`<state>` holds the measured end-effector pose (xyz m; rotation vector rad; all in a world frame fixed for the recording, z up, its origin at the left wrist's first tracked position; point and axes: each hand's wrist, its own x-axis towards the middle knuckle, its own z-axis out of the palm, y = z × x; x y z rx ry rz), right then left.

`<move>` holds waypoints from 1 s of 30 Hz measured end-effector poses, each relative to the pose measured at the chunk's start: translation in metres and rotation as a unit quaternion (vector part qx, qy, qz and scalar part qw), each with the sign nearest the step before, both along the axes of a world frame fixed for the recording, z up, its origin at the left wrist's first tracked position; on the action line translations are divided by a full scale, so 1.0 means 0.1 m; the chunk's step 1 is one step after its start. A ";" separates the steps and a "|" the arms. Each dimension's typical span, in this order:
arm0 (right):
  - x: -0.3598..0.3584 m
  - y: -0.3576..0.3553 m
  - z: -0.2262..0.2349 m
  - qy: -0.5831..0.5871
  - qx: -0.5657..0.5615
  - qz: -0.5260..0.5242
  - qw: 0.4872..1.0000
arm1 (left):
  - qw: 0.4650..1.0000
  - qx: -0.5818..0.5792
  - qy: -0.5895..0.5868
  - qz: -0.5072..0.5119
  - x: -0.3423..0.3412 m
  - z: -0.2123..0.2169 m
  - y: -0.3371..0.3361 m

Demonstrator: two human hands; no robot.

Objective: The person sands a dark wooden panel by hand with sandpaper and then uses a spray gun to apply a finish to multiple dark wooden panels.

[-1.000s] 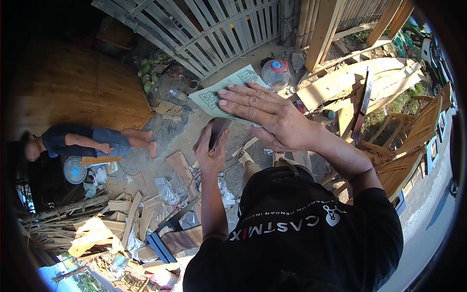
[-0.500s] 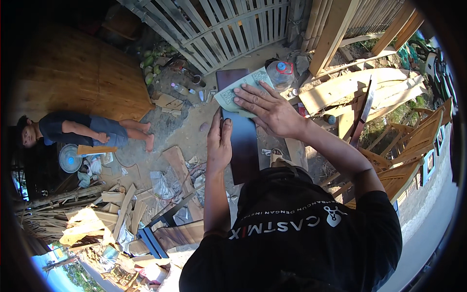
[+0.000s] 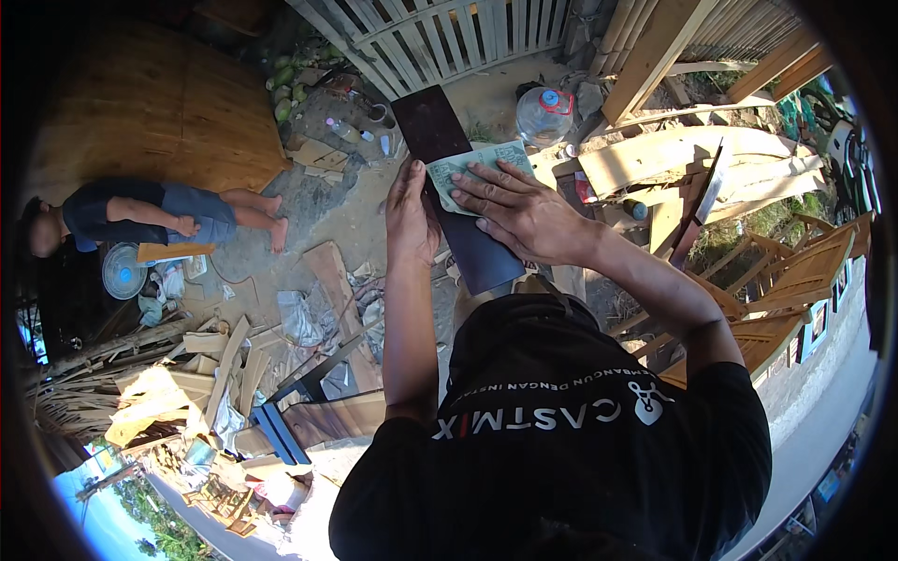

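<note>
A long dark brown wooden board (image 3: 440,131) stands tilted away from me, its near end at my chest. My left hand (image 3: 409,210) grips the board's left edge about halfway along. My right hand (image 3: 519,208) lies flat with fingers spread on a pale green sheet of sandpaper (image 3: 449,168), pressing it against the board's face. The sheet covers the board's middle and hangs over its right edge.
A person (image 3: 140,217) lies on the ground at the left beside a small fan (image 3: 123,271). A large clear water jug (image 3: 544,114) stands by the white slatted fence (image 3: 440,37). Wood offcuts and planks (image 3: 234,365) litter the ground; a wooden chair frame (image 3: 795,280) is at right.
The dark board has come up higher and more fully into view. My right hand has slid the green sheet along its face, and my left hand has shifted onto the board's left edge.
</note>
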<state>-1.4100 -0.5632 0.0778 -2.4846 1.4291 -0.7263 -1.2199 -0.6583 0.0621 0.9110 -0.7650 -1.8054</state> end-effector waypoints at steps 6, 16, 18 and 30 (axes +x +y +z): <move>0.04 0.12 -0.09 -0.029 -0.002 -0.056 0.998 | 0.992 0.110 0.053 -0.044 -0.14 0.05 -0.08; 0.13 0.51 -0.04 0.054 0.007 -0.032 0.998 | 0.997 0.056 -0.037 -0.044 -0.31 -0.03 -0.29; 0.05 0.74 0.12 0.004 0.042 0.025 0.999 | 0.994 0.088 -0.027 0.061 -0.21 -0.20 -0.39; -0.15 0.15 0.25 -0.032 -0.074 0.040 0.996 | 0.975 0.160 -0.100 -0.121 -0.13 0.01 0.21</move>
